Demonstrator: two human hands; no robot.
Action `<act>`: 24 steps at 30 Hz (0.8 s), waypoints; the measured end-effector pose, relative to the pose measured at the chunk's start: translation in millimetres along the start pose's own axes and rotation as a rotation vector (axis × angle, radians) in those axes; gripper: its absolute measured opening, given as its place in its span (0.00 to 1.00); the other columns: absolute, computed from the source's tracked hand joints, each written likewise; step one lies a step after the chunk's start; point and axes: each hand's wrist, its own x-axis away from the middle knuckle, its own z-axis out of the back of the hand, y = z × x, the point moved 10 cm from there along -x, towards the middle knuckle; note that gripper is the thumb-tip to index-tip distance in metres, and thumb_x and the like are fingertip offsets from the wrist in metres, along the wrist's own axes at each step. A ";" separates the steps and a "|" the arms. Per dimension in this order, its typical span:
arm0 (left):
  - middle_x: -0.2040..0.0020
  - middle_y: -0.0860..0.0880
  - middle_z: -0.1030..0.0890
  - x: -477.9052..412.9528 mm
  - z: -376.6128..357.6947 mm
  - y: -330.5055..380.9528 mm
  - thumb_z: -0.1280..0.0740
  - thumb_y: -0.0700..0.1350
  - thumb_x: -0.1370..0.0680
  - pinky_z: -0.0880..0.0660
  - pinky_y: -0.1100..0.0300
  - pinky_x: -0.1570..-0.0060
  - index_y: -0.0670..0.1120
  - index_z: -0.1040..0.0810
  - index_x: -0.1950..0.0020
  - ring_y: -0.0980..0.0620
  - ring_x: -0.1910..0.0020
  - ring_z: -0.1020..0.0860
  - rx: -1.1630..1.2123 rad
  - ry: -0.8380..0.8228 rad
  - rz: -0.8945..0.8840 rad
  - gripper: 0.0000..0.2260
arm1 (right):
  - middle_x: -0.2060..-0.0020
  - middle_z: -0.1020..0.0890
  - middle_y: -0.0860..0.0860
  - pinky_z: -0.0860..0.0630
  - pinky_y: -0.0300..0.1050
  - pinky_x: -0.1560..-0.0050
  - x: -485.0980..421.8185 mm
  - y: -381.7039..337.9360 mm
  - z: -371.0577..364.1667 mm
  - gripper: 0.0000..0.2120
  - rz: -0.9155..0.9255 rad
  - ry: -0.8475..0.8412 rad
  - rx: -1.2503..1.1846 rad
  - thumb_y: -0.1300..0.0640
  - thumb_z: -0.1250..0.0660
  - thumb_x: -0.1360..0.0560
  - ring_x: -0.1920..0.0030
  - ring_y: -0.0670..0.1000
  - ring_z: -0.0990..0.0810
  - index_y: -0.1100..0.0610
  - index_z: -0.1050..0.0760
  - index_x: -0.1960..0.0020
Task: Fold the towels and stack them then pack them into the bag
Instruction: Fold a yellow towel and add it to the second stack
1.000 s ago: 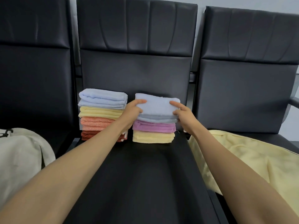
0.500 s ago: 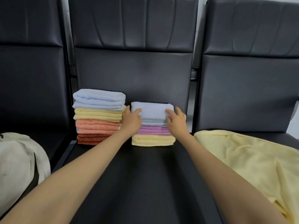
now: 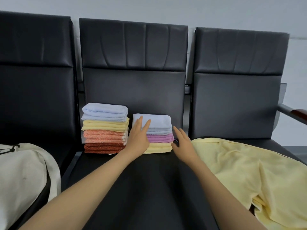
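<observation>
Two stacks of folded towels stand at the back of the middle black seat (image 3: 141, 188). The taller left stack (image 3: 105, 128) runs light blue, yellow, orange, rust from top to bottom. In the shorter right stack, a light blue towel (image 3: 159, 123) lies on a purple one (image 3: 160, 138) and a yellow one (image 3: 157, 148). My left hand (image 3: 138, 138) lies flat with straight fingers against the light blue towel's front left corner. My right hand (image 3: 182, 143), fingers straight, hovers just right of that stack, holding nothing.
An unfolded pale yellow towel (image 3: 249, 176) is spread over the right seat. A cream cloth bag (image 3: 21, 176) lies on the left seat. Seat backs rise right behind the stacks, and an armrest (image 3: 295, 113) juts out at far right.
Both hands set the light blue towel down on the purple one and released it. The right hand has drawn back to the right; the left hand's fingers have flattened on the towel.
</observation>
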 end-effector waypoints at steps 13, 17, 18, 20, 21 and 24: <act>0.34 0.45 0.25 90.0 -117.8 168.0 0.37 0.43 0.21 0.32 0.58 0.36 0.42 0.23 0.35 0.46 0.35 0.27 0.168 -0.515 -0.193 0.16 | 0.26 0.37 0.59 0.41 0.53 0.28 151.3 135.0 145.5 0.21 -0.558 0.194 0.241 0.54 0.39 0.21 0.26 0.59 0.43 0.51 0.32 0.29; 0.25 0.44 0.38 104.3 -156.2 184.9 0.40 0.44 0.20 0.43 0.55 0.27 0.44 0.28 0.30 0.44 0.26 0.40 0.148 -0.636 -0.154 0.18 | 0.22 0.52 0.54 0.50 0.62 0.26 175.6 167.3 141.0 0.21 -0.701 0.032 0.353 0.53 0.41 0.20 0.23 0.59 0.60 0.45 0.34 0.28; 0.24 0.45 0.40 106.7 -163.1 188.2 0.40 0.44 0.20 0.44 0.55 0.26 0.45 0.29 0.29 0.44 0.25 0.41 0.155 -0.654 -0.145 0.19 | 0.22 0.52 0.55 0.51 0.63 0.26 176.6 170.9 139.2 0.22 -0.694 0.017 0.369 0.52 0.40 0.21 0.23 0.59 0.61 0.46 0.34 0.28; 0.24 0.46 0.39 110.9 -175.9 194.6 0.40 0.44 0.19 0.43 0.57 0.27 0.44 0.33 0.26 0.46 0.25 0.40 0.181 -0.673 -0.141 0.21 | 0.23 0.49 0.55 0.50 0.61 0.26 176.3 175.6 133.4 0.24 -0.660 -0.002 0.380 0.48 0.37 0.23 0.23 0.59 0.59 0.46 0.35 0.27; 0.24 0.46 0.39 113.4 -181.7 196.7 0.40 0.43 0.19 0.43 0.58 0.29 0.43 0.35 0.25 0.46 0.25 0.40 0.191 -0.683 -0.136 0.22 | 0.23 0.47 0.55 0.49 0.59 0.26 175.1 177.7 127.8 0.26 -0.632 -0.017 0.385 0.46 0.35 0.24 0.23 0.59 0.57 0.46 0.36 0.28; 0.24 0.44 0.39 121.0 -199.9 197.2 0.42 0.41 0.19 0.41 0.60 0.30 0.43 0.39 0.23 0.47 0.25 0.39 0.205 -0.714 -0.096 0.23 | 0.25 0.42 0.54 0.47 0.54 0.27 171.7 182.9 103.7 0.24 -0.562 -0.125 0.437 0.44 0.34 0.25 0.23 0.58 0.52 0.47 0.32 0.31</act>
